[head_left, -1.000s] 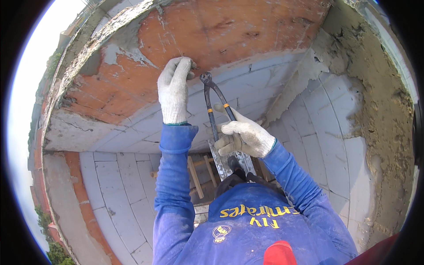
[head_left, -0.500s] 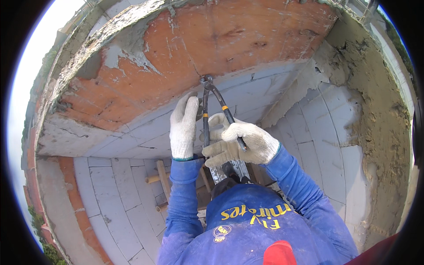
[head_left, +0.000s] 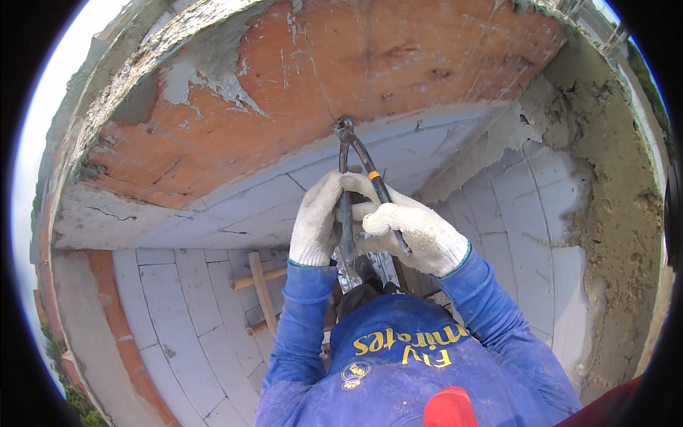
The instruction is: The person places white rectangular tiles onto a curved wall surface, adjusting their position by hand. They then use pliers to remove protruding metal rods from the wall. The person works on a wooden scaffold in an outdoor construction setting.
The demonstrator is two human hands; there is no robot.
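A pair of pincers (head_left: 364,158) stands with its jaws against the lower edge of an orange board or panel (head_left: 313,92) overhead. Its two dark handles spread toward me, and an orange band marks the right one. Fingers of my left hand (head_left: 317,217), in a white knitted glove, close around the left handle. My right hand (head_left: 427,238), gloved alike, grips the right handle with the thumb across it; its fingertips reach between the handles. A small dark stub (head_left: 354,169) shows by the left fingertips; what it is I cannot tell. Whatever the jaws bite on is hidden.
Pale block walls (head_left: 174,299) enclose me on both sides. Rough mortar (head_left: 615,213) coats the right edge. Wooden poles and a board (head_left: 263,292) stand below, beside a metal plank (head_left: 386,269) under me. Rooftops and trees lie beyond the left edge.
My left hand has moved right and closed on the left handle. My right fingers have curled in from a looser spread. The pincer handles have drawn closer together.
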